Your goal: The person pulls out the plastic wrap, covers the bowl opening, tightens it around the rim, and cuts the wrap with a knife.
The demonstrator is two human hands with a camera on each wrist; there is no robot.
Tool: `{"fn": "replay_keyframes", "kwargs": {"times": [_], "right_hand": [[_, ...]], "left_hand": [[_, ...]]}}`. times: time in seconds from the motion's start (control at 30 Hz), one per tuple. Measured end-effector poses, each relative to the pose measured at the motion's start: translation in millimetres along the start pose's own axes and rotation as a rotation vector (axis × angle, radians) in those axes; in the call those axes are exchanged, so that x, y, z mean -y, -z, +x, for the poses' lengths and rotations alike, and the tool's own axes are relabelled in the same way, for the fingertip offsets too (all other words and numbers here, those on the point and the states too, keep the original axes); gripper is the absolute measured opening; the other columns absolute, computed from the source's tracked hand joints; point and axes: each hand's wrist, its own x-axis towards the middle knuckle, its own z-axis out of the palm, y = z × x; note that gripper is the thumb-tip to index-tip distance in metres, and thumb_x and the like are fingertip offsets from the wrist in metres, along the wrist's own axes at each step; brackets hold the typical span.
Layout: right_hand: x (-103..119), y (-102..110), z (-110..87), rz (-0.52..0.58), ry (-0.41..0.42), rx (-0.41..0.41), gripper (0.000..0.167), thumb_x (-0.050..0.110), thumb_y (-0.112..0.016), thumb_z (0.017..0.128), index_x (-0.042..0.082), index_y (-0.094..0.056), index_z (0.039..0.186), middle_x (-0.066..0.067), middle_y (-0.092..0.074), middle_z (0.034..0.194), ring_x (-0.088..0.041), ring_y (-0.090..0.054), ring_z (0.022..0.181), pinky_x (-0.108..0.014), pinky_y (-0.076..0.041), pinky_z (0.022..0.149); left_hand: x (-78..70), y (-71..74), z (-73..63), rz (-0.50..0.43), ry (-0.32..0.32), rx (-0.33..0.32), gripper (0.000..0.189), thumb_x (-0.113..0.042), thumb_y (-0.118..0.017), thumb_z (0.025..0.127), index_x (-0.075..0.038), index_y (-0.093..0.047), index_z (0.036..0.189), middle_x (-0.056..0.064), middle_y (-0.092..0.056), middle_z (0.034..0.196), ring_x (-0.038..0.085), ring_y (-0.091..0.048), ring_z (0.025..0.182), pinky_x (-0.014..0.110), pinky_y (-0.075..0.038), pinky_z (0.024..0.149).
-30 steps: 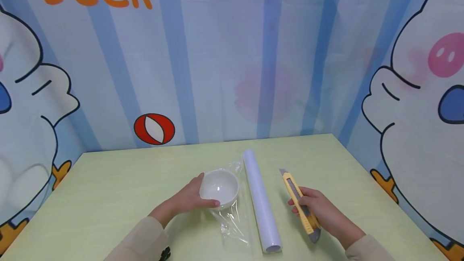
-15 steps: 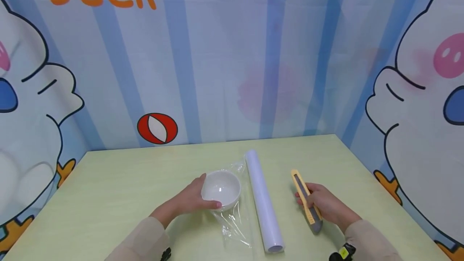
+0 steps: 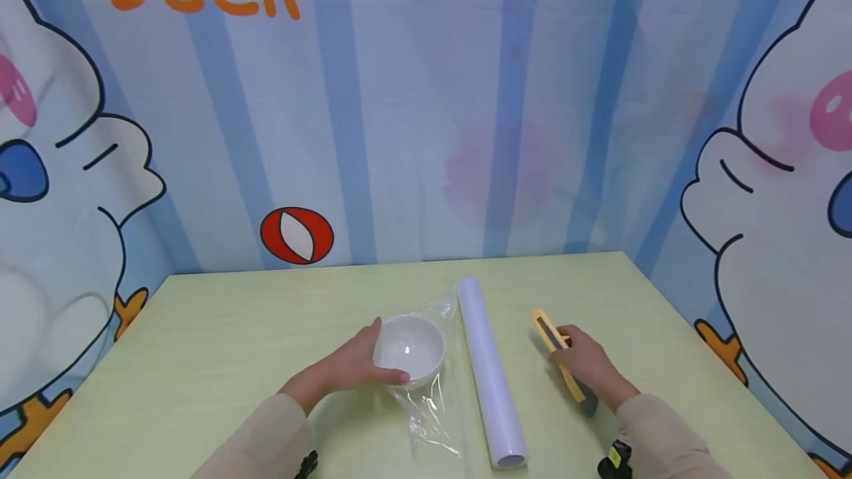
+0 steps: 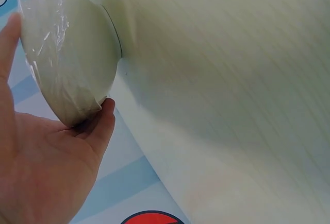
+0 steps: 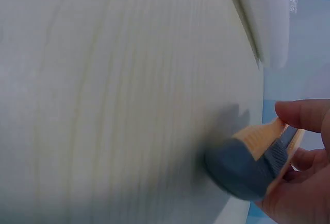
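Observation:
A white bowl (image 3: 410, 352) is gripped at its left side by my left hand (image 3: 356, 364), the thumb at the near rim and fingers round the far side. Clear plastic film (image 3: 433, 420) trails between the bowl and a white roll (image 3: 491, 375); in the left wrist view the film (image 4: 56, 33) clings to the bowl's side. I cannot tell whether it covers the opening. To the right of the roll, my right hand (image 3: 589, 361) holds a yellow and grey utility knife (image 3: 549, 333) just above the table. No blade shows at its tip. The right wrist view shows the knife's grey end (image 5: 240, 167).
A pale green wood-grain table (image 3: 253, 331) carries everything. Behind it hangs a blue striped curtain (image 3: 413, 109) with printed duck figures on both sides. Dark straps with small devices (image 3: 615, 460) sit at the wrists.
The blade at the knife's tip showed a second ago and is now out of sight. My right hand has turned over the knife and come lower. The left hand keeps its hold on the bowl.

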Motion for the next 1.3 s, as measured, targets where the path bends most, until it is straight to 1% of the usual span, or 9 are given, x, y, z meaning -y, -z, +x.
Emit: {"fn": "replay_keyframes", "kwargs": {"times": [0.2,0.3,0.4,0.53,0.7,0.9,1.07,1.17,1.3], "right_hand": [[1.2,0.1,4.2,-0.088,-0.001,-0.036,0.055,0.016,-0.056,0.085,-0.005,-0.033,0.131,-0.03,-0.049,0.12,-0.029,-0.054,0.092,-0.038,-0.047,0.071],[0.6,2.6,4.2,-0.171,-0.002,-0.053,0.051,0.017,-0.057,0.085,-0.006,-0.036,0.125,-0.029,-0.053,0.113,-0.026,-0.054,0.085,-0.036,-0.046,0.069],[-0.8,4.5,4.2,-0.209,-0.019,-0.06,0.045,0.018,-0.057,0.085,-0.005,-0.04,0.119,-0.026,-0.056,0.107,-0.024,-0.053,0.079,-0.032,-0.043,0.064],[-3.7,4.6,7.3,-0.257,0.0,-0.096,0.041,0.017,-0.059,0.083,-0.007,-0.047,0.114,-0.025,-0.053,0.103,-0.026,-0.051,0.079,-0.034,-0.042,0.065],[-9.1,3.2,11.1,-0.318,-0.006,-0.125,0.043,0.018,-0.061,0.082,-0.008,-0.051,0.116,-0.026,-0.047,0.103,-0.029,-0.049,0.08,-0.038,-0.042,0.065],[-12.3,5.1,12.6,-0.346,-0.002,-0.11,0.045,0.018,-0.059,0.084,-0.01,-0.05,0.118,-0.026,-0.048,0.103,-0.03,-0.049,0.079,-0.037,-0.043,0.063],[-6.4,7.1,11.2,-0.325,-0.009,-0.125,0.052,0.021,-0.059,0.085,-0.009,-0.044,0.124,-0.033,-0.041,0.118,-0.041,-0.046,0.095,-0.046,-0.043,0.071],[5.6,6.3,9.4,-0.28,0.057,-0.169,0.049,0.02,-0.058,0.086,-0.007,-0.045,0.125,-0.034,-0.036,0.126,-0.048,-0.039,0.107,-0.054,-0.04,0.079],[34.5,1.3,11.3,-0.251,0.254,-0.2,0.038,0.015,-0.057,0.088,-0.004,-0.052,0.12,-0.029,-0.045,0.122,-0.045,-0.044,0.108,-0.054,-0.039,0.086]], "left_hand": [[1.9,0.0,-0.1,-0.037,0.027,0.008,0.12,-0.049,-0.076,0.067,0.002,-0.002,0.146,0.021,-0.02,0.15,0.035,-0.03,0.133,0.056,-0.028,0.106],[2.4,-1.2,0.5,-0.051,0.038,0.008,0.12,-0.05,-0.075,0.067,0.002,-0.002,0.146,0.02,-0.023,0.148,0.033,-0.033,0.13,0.056,-0.03,0.104],[2.6,-2.7,1.2,-0.058,0.053,0.007,0.121,-0.049,-0.077,0.065,0.002,-0.002,0.146,0.019,-0.024,0.147,0.032,-0.034,0.128,0.055,-0.032,0.104],[2.9,-4.0,1.0,-0.058,0.06,0.002,0.121,-0.046,-0.079,0.064,0.002,-0.003,0.146,0.018,-0.026,0.145,0.032,-0.035,0.126,0.055,-0.033,0.103],[4.7,-3.4,0.9,-0.052,0.01,-0.014,0.11,-0.042,-0.08,0.064,0.0,-0.016,0.143,0.014,-0.037,0.134,0.027,-0.041,0.118,0.051,-0.04,0.098],[7.5,-1.9,1.4,-0.06,-0.058,-0.014,0.093,-0.038,-0.081,0.065,-0.004,-0.029,0.135,0.01,-0.044,0.125,0.023,-0.045,0.112,0.044,-0.046,0.091],[9.3,-2.2,2.8,-0.067,-0.057,-0.002,0.091,-0.039,-0.08,0.066,-0.007,-0.03,0.134,0.007,-0.043,0.125,0.022,-0.044,0.112,0.043,-0.047,0.09],[9.5,-2.1,3.2,-0.067,-0.044,0.004,0.092,-0.041,-0.08,0.065,-0.008,-0.029,0.135,0.007,-0.042,0.126,0.022,-0.043,0.113,0.044,-0.046,0.091],[10.0,-1.7,3.7,-0.072,-0.045,0.009,0.093,-0.04,-0.08,0.065,-0.007,-0.028,0.135,0.008,-0.042,0.126,0.023,-0.043,0.113,0.045,-0.046,0.091]]}}
